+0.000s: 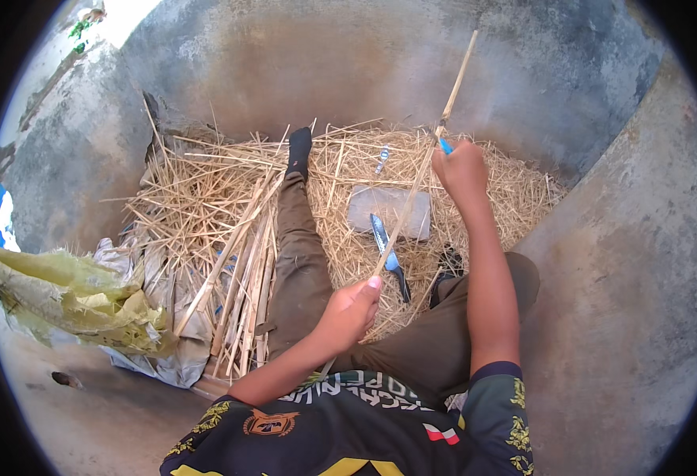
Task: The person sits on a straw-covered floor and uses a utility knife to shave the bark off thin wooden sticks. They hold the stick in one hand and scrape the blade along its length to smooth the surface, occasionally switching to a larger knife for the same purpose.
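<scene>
A long, thin pale cane stick runs slanting from low in front of my body up toward the far wall. Its lower part is gripped by my left hand, with the thumb laid along it. Farther up, my right hand is closed around a small blue-handled knife. The knife's dark blade meets the stick just past my fist, though its exact shape is too small to make out. Between my legs, a larger knife with a black handle lies beneath the stick, partly over a grey rectangular block.
Straw and shavings cover the floor. Several long cane pieces lie beside my outstretched left leg. A torn yellowish sack sits at left. A wristwatch rests beyond the block. Concrete walls enclose the spot.
</scene>
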`<state>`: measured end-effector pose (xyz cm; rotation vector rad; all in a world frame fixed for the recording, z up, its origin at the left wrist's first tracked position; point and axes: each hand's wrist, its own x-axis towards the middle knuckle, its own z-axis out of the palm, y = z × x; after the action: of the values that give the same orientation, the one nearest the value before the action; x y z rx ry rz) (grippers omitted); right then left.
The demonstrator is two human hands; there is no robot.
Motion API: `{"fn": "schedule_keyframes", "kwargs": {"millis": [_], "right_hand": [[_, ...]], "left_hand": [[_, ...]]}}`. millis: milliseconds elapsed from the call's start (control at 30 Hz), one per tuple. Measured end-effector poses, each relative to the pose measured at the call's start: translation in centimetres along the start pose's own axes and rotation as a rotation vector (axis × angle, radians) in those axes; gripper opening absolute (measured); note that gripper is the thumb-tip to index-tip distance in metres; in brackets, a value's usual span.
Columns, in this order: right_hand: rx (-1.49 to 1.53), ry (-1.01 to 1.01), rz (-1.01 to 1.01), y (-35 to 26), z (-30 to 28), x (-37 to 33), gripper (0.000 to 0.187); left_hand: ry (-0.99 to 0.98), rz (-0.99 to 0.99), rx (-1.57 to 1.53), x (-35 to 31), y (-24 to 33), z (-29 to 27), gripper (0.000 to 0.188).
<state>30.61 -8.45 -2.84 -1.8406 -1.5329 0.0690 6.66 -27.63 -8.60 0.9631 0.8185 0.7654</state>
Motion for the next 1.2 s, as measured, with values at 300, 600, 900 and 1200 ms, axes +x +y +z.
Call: {"fn": "schedule_keyframes", "kwargs": {"millis": [300,600,900,1200], "right_hand": [[0.183,-0.139,-0.125,-0.6,0.1,-3.0,0.024],[-0.125,0.003,-0.417,-2.5,1.1,-5.9,0.019],[0.002,-0.087,-0.475,-3.9,1.0,-8.0,0.014],[-0.020,0.088,-0.693,-4.6,3.1,-9.1,0.037]], "left_hand": [[0.079,0.084,0.003,0.3,0.1,-0.5,0.018],[0.053,0.217,0.076,1.3,-0.2,-2.2,0.022],[0.009,0.096,-0.126,0.5,1.7,-2.5,0.033],[-0.056,-0.021,-0.416,0.1,1.8,-2.9,0.045]]}}
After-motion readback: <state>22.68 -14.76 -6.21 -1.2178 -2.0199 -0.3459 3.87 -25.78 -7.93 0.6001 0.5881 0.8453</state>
